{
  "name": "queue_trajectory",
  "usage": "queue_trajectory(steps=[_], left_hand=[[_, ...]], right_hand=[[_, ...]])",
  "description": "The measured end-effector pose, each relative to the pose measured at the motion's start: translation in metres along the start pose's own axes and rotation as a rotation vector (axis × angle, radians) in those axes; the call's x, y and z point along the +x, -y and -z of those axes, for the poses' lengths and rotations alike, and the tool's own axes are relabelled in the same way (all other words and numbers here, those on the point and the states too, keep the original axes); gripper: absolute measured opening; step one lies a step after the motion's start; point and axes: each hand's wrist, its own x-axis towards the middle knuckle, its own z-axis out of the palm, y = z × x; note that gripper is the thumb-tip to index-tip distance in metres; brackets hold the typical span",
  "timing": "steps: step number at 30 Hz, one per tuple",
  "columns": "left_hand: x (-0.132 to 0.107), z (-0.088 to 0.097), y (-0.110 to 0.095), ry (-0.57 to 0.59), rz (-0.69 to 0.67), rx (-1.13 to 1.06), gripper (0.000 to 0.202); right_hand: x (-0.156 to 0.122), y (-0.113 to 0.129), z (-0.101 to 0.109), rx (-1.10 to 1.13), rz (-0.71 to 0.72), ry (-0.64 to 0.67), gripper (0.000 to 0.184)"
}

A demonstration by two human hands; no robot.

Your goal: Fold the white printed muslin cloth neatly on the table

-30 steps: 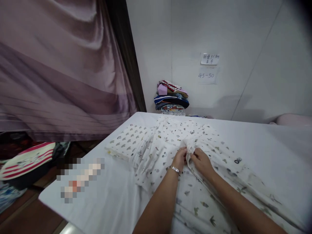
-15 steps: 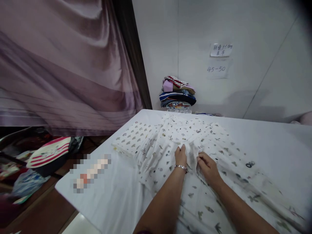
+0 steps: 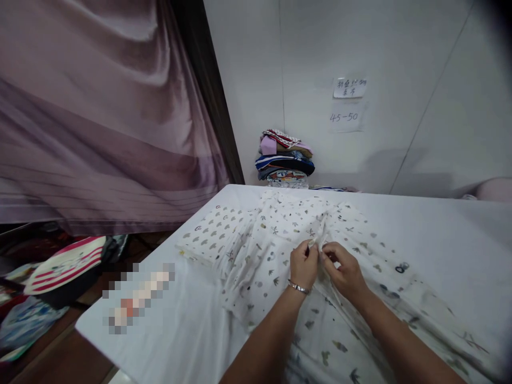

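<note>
A white cloth printed with small grey-green plants lies spread and rumpled over the table, and a long fold or opening runs through its middle. On the left of that fold, my left hand, with a silver bracelet at the wrist, pinches an edge of the cloth. Close beside it, my right hand has thumb and forefinger closed on the cloth at the other side. The fingertips nearly meet around a gathered, slightly raised bit. Whether a small fastener sits between them is hidden.
A folded cloth with a cloud-like print touches the spread one at left. The white-covered table carries a pixelated patch at its left corner. Stacked fabrics stand behind, before a wall with paper notes. A curtain hangs left.
My hands have come closer together, drawing the two edges of the cloth toward each other. The whole view has shifted slightly.
</note>
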Motion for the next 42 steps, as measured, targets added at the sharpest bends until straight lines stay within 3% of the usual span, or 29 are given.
queue_trajectory(steps=[5,12,19,32,42], left_hand=[[0.000,0.000,-0.004,0.036,-0.011,-0.036,0.025],[-0.004,0.003,-0.014,0.039,-0.215,0.137,0.026],[-0.009,0.004,-0.022,0.080,-0.320,0.251,0.023],[-0.011,0.006,-0.021,0.152,-0.403,0.313,0.023],[-0.013,0.005,-0.025,0.143,-0.347,0.301,0.021]], right_hand=[[-0.001,0.002,0.005,-0.055,0.102,0.033,0.008],[0.000,0.004,0.009,-0.170,0.133,0.028,0.011],[0.002,0.007,0.011,-0.141,0.156,0.063,0.012],[0.000,0.006,0.011,-0.092,0.109,0.099,0.013],[0.002,0.006,0.014,-0.034,0.138,0.130,0.016]])
